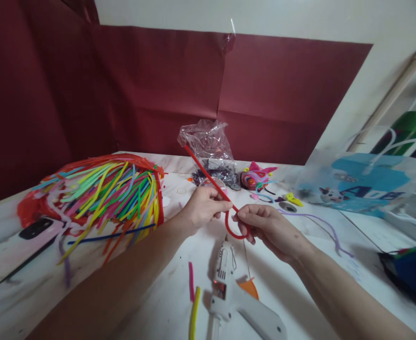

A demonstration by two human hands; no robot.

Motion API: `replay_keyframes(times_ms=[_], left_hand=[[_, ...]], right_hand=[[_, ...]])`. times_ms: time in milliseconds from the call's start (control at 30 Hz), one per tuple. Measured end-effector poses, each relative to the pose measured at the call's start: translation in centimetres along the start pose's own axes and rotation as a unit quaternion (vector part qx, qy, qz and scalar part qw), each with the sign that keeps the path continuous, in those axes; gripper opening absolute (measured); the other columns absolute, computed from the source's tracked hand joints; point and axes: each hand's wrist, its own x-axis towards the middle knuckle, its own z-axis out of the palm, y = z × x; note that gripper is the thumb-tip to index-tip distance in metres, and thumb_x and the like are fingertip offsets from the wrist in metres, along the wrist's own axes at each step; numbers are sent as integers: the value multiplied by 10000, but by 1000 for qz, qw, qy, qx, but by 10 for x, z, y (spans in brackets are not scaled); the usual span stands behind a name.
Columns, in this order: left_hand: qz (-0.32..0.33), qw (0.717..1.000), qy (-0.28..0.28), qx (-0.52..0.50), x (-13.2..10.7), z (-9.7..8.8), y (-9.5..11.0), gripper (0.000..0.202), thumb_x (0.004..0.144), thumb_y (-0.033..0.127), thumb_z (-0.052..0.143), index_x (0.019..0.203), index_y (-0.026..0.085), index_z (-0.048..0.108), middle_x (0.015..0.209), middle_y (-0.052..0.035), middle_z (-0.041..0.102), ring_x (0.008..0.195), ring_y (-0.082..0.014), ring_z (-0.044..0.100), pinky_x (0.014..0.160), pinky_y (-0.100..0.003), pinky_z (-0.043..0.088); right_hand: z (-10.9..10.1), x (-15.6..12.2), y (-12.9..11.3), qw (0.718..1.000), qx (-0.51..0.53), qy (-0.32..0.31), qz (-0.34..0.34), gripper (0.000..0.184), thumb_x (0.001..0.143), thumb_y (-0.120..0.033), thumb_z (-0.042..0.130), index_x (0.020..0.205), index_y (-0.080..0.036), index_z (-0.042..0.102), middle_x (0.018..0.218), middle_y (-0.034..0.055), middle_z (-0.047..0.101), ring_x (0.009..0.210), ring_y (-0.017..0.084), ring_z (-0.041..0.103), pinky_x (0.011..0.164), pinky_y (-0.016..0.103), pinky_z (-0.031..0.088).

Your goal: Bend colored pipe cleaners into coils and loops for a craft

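Observation:
A red pipe cleaner [208,174] is held between my two hands above the table. Its long straight end points up and to the left, and its lower part bends into a loop. My left hand [206,208] pinches it near the middle with thumb and fingers. The fingers of my right hand [264,226] are closed on the curved part of the loop. Just below my hands lies a white glue gun [225,297], its nozzle pointing away from me. Short pink [191,281] and yellow pipe cleaner pieces [195,314] lie left of it.
Many coloured pipe cleaners spill from a red bag [27,210] at left, beside a phone [34,236]. Behind my hands are a clear plastic bag [208,137] and a colourful fuzzy figure [257,177]. A purple pipe cleaner [321,219] and a printed bag [367,179] are at right.

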Motion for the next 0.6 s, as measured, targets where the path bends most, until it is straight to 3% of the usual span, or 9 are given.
replay_keyframes(times_ms=[167, 333, 600], left_hand=[[3, 999, 24, -21, 1, 0, 0, 70, 650, 126, 604, 596, 114, 560, 455, 41, 478, 420, -55, 419, 412, -189, 288], [4, 997, 66, -51, 3, -3, -2, 91, 687, 139, 591, 612, 122, 542, 465, 34, 495, 418, -61, 443, 425, -198, 315], [10, 990, 103, -99, 4, -3, -1, 71, 689, 122, 591, 634, 111, 548, 479, 19, 518, 445, -71, 479, 434, -194, 335]], right_hand=[[0, -1, -1, 1000, 16, 0, 1, 186, 685, -294, 686, 623, -137, 609, 540, -8, 588, 407, 60, 481, 426, 189, 367], [1, 0, -2, 999, 26, 42, -14, 188, 615, -269, 741, 692, -143, 625, 579, -18, 604, 416, 69, 514, 424, 194, 396], [2, 1, -3, 995, 15, 87, -48, 246, 623, -311, 738, 572, -133, 575, 495, 1, 595, 395, 80, 508, 408, 203, 408]])
